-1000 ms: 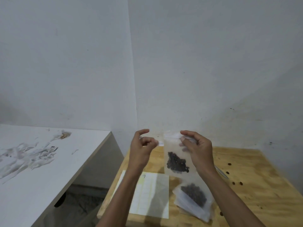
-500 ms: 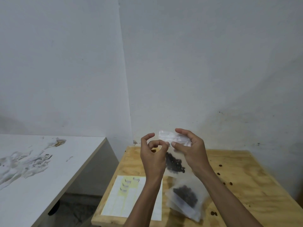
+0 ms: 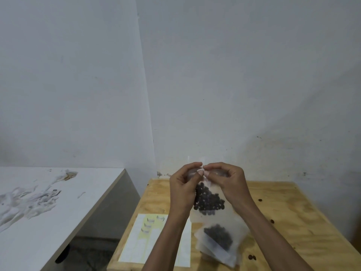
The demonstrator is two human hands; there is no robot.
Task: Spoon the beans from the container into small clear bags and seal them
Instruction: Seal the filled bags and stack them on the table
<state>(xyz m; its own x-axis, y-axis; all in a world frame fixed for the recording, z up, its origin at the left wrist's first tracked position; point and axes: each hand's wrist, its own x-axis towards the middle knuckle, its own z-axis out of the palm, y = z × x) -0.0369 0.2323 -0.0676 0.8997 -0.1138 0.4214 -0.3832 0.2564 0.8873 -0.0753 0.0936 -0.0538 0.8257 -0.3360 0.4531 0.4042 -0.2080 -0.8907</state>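
1. A small clear bag (image 3: 210, 198) of dark beans (image 3: 209, 201) is being held up above the plywood tabletop (image 3: 289, 227), hanging upright so that the beans are being kept settled in its lower part, well clear of the mouth.
2. The top edge of the held bag is being pinched by the left hand (image 3: 182, 189) and the right hand (image 3: 229, 182), with thumbs and forefingers meeting at the middle of that edge; this is judged to be the sealing step, the strip being pressed together.
3. Below the held bag, a heap of further clear bags (image 3: 218, 241), at least one with beans inside, is being kept on the tabletop, judged as finished work set aside.
4. Left of that heap, a label sheet (image 3: 140, 245) is lying flat, partly covered by the left forearm.
5. Loose beans (image 3: 252, 257) are lying scattered on the tabletop to the right of the heap.
6. The bag's mouth is being hidden by the fingertips, so whether it is fully closed cannot be told; the number of bags in the heap cannot be counted; neither container nor spoon is being shown.
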